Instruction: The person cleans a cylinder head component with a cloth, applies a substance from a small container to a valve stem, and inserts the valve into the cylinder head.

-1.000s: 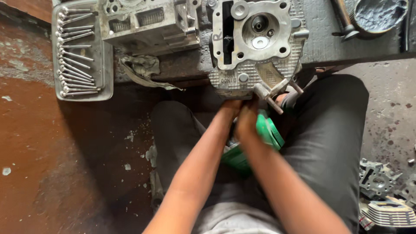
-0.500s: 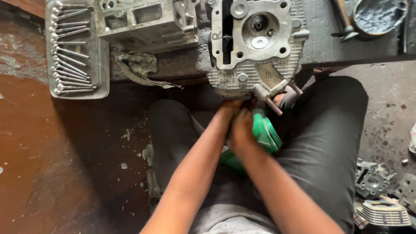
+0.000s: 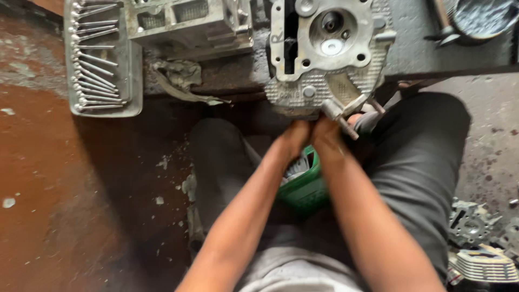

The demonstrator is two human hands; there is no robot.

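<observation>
We observe a person seated at a dark workbench [image 3: 454, 59], both forearms reaching forward between the knees. The left hand [image 3: 294, 138] and right hand [image 3: 327, 135] sit pressed close together just below the near edge of a grey metal cylinder head [image 3: 324, 54], which lies on the bench with its finned near side overhanging the edge. Both hands appear to touch the underside of the head near a projecting stud [image 3: 346, 127], but the fingers are tucked out of sight beneath the casting, so we cannot tell whether either hand is closed on anything.

Directly below the wrists, in the person's lap, rests a green container [image 3: 305, 186] with pale metal pieces visible inside it. It lies between the two forearms, and the right forearm covers part of its right side.

To the left on the bench stands a second grey engine casting [image 3: 184, 21], and further left a shallow metal tray [image 3: 102, 59] holding a row of long bolts. A crumpled rag [image 3: 181, 75] lies just near of that casting. At the far right a dark round bowl [image 3: 481, 16] sits on the bench. On the floor at near right lie finned engine parts [image 3: 484, 262].
</observation>
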